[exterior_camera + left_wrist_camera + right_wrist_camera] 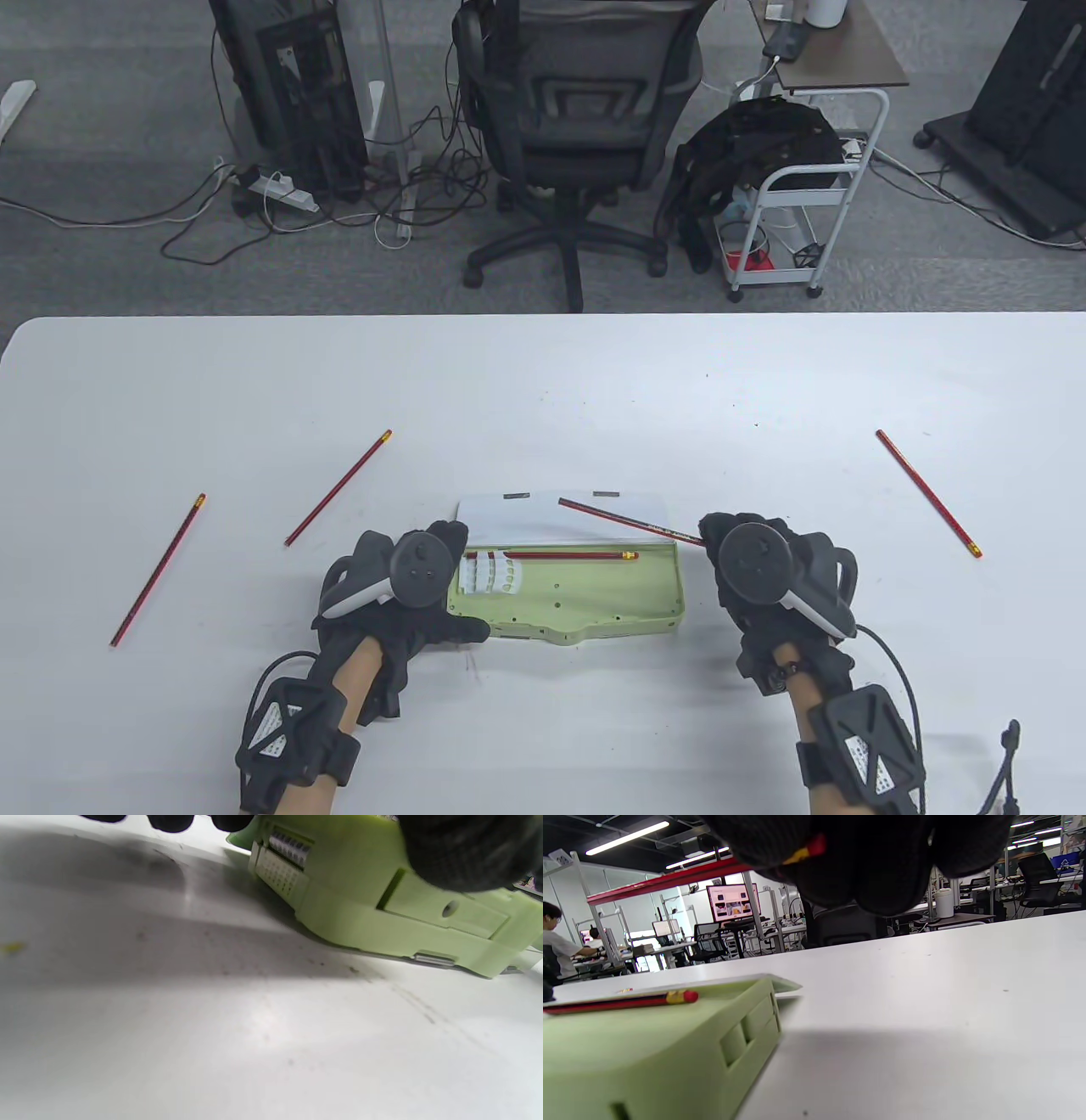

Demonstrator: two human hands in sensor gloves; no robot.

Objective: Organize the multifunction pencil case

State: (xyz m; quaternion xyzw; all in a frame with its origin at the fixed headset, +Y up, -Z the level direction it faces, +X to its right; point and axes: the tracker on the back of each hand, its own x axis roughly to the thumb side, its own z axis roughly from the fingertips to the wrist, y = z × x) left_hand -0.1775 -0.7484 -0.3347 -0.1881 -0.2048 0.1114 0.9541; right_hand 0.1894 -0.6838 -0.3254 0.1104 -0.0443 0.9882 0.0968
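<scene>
Table view first: a pale green pencil case (585,603) is seen lying open near the table's (543,373) front edge, between the two gloved hands, with its white lid (526,522) flipped back toward 12 o'clock. The tray looks like moulded plastic with small holes in the floor, a white ribbed holder at its 9 o'clock end, and recessed slots along the side walls in the wrist views. One red pencil (551,555) is laid lengthwise inside, along the far wall. A second red pencil (628,520) is pinched by the right hand (764,569) and held slanted over the lid, its yellow-banded eraser end poking out by the fingers in the right wrist view. The case's 9 o'clock end is gripped by the left hand (407,594), thumb pressed against the front wall. Three more red pencils are left loose: two (338,488) (158,570) out at 9 o'clock, one (928,492) at 3 o'clock.
</scene>
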